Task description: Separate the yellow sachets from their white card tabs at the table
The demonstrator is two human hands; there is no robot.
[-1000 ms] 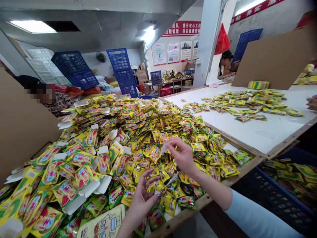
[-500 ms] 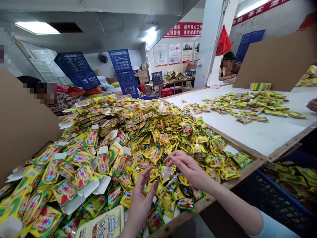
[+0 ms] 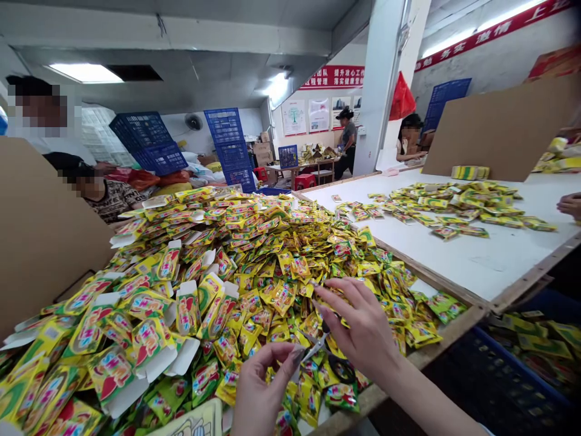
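My left hand (image 3: 263,384) is low in the middle, with thumb and forefinger pinched together beside the scissors' blades. Whatever lies between those fingertips, if anything, is too small to make out. To its right, my right hand (image 3: 363,324) reaches over the heap palm down, fingers stretched and apart, with nothing seen in them. The scissors (image 3: 320,342), with black handles, lie on the small yellow candy packets (image 3: 281,297) between my hands. Yellow cardboard boxes (image 3: 152,345) with open white flaps are piled to the left. A cartoon-printed tin or case (image 3: 200,421) is partly cut off below.
A wooden rail (image 3: 431,357) edges the table. Beyond a divider, a white table (image 3: 481,260) bears more packets (image 3: 454,200) and a cardboard sheet (image 3: 499,130). A blue crate (image 3: 512,363) with packets sits low right. Several people are around; one person's hand (image 3: 571,206) shows at the right edge.
My left thumb and forefinger have closed into a pinch near the scissors. My right hand has loosened and spread its fingers. The view has tilted up, and a standing person appears at the back.
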